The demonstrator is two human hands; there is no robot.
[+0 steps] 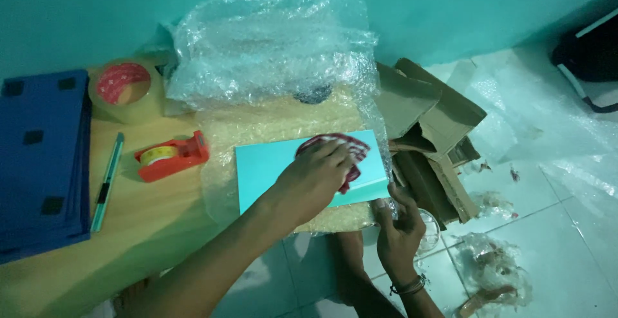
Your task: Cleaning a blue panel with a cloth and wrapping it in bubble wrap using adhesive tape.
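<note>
The right hand (398,226) is seen nearest, fingers pinched on the edge of the bubble wrap (277,67) at the table's (148,221) rim. The left hand (315,175) is pressed flat – fingers spread – on the turquoise box (273,163), laid on the wrap. Farther off – an orange tape dispenser (170,156).

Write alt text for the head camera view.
A person's left hand presses a flat turquoise box onto bubble wrap on a wooden table, while the right hand grips the wrap's edge. A red tape dispenser lies nearby.
</note>
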